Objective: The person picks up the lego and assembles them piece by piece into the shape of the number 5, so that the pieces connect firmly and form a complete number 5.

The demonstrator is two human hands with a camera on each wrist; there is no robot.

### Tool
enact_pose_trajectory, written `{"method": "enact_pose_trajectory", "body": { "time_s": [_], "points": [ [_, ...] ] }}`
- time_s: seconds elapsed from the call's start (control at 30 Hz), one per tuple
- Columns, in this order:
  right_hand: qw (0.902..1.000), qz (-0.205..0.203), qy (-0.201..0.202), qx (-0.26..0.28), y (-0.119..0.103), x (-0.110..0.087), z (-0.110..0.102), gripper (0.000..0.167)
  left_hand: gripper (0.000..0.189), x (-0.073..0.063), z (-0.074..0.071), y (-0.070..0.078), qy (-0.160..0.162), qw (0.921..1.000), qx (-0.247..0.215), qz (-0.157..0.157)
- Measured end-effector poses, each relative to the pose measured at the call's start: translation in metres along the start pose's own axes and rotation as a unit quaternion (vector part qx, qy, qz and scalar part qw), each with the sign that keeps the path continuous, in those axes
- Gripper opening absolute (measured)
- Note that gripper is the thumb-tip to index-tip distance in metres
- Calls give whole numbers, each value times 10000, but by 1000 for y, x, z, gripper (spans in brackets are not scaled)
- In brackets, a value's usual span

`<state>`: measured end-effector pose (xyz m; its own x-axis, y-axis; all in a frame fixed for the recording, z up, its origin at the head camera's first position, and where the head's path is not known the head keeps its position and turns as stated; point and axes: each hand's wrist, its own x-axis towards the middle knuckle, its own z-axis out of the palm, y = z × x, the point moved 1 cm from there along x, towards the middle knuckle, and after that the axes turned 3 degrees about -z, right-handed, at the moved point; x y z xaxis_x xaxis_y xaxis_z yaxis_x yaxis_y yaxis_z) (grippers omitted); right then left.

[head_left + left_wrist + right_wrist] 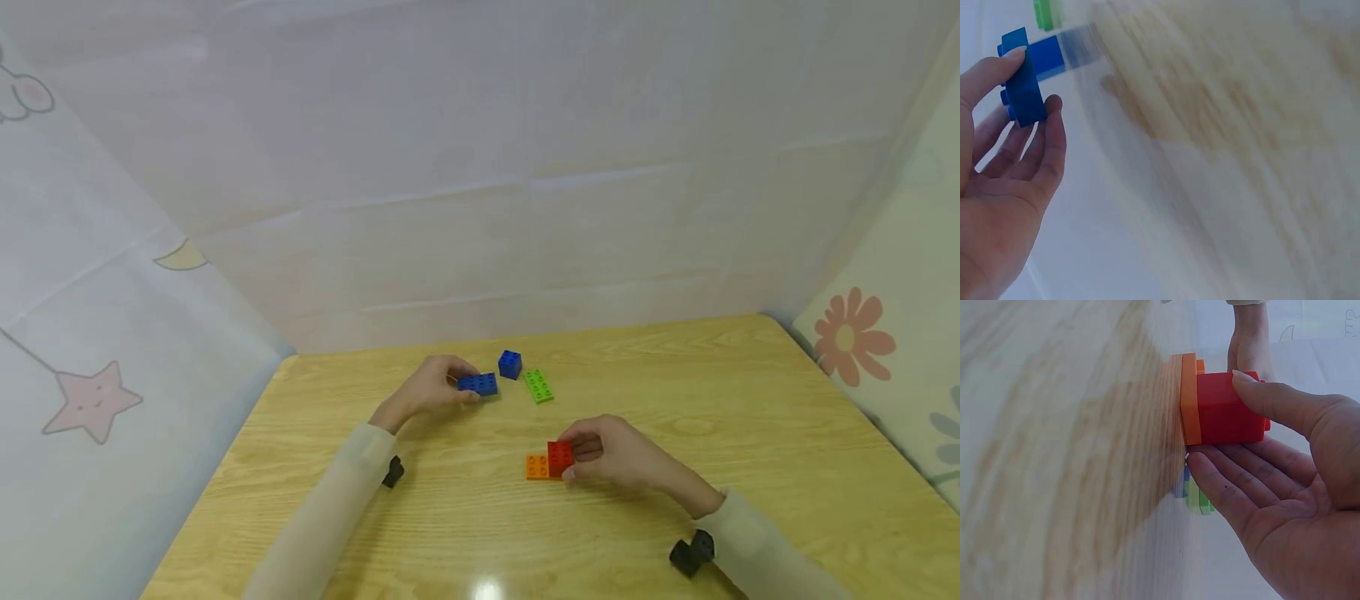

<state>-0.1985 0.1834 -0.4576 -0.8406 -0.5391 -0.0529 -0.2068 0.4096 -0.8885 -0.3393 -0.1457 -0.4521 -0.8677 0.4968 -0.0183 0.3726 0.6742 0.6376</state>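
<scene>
Between thumb and fingers my left hand (438, 385) grips a long blue brick (480, 384) near the far side of the table; its studs face up in the head view. Whether this brick touches the table I cannot tell. My right hand (618, 454) pinches a red brick (559, 458), which sits on the right part of a flat orange brick (537, 467). In the right wrist view the thumb presses one side of the red brick (1229, 407), and its underside meets the orange brick (1190, 400), which lies on the table.
A small blue cube brick (510, 364) stands just beyond the left hand's brick. Right of it lies a flat light green brick (539, 386). The wooden table (712, 383) ends at a pale cloth wall (480, 208) behind, with printed cloth at both sides.
</scene>
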Motion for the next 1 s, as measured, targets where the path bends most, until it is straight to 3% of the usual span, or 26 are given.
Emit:
{"method": "enact_pose_trajectory", "body": {
  "time_s": [0.27,0.73,1.0],
  "points": [
    [9999,-91,-33,30,-2,-1,-2,43,34,-18,4,16,198,9989,-360,222],
    [9999,-122,-10,100,-1,-3,2,42,37,-47,17,44,205,9974,-630,294],
    [9999,-118,29,41,0,-3,2,42,37,-61,28,58,110,9935,-1075,370]
  ]
}}
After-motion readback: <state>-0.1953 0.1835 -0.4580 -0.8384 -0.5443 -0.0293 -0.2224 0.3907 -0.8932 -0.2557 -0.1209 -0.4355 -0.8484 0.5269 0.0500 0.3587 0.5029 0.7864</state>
